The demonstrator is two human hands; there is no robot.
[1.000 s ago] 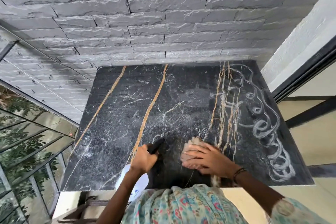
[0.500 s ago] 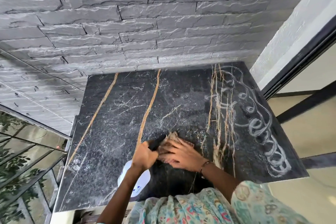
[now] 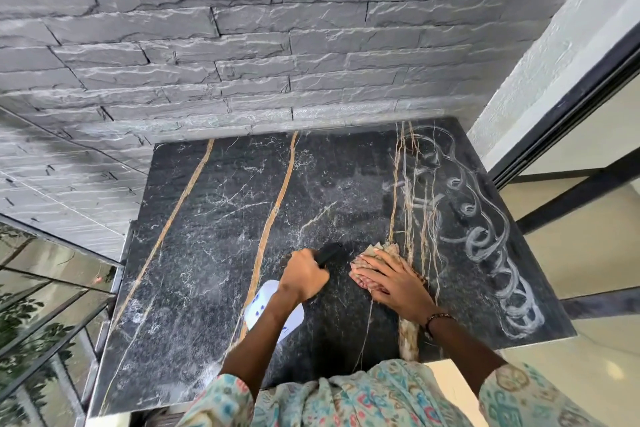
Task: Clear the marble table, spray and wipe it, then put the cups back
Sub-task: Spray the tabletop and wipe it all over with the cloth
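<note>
The black marble table point(image 3: 214, 253) with orange veins fills the middle of the head view. My left hand point(image 3: 304, 276) grips a white spray bottle point(image 3: 268, 308) by its black trigger head, held just above the table's near half. Right beside it, my right hand point(image 3: 391, 282) lies flat with fingers spread on a pinkish-beige cloth point(image 3: 372, 255), pressing it onto the marble. White looping wipe streaks point(image 3: 485, 239) mark the table's right side. No cups are in view.
A grey stone brick wall point(image 3: 277, 45) stands directly behind the table. A glass railing point(image 3: 45, 305) with foliage behind it runs along the left. On the right are a white wall and a dark door frame point(image 3: 568, 107) over a pale floor.
My right hand slid the cloth left toward the spray bottle, then back to the right and a little farther from me. The left hand kept holding the bottle in about the same place.
</note>
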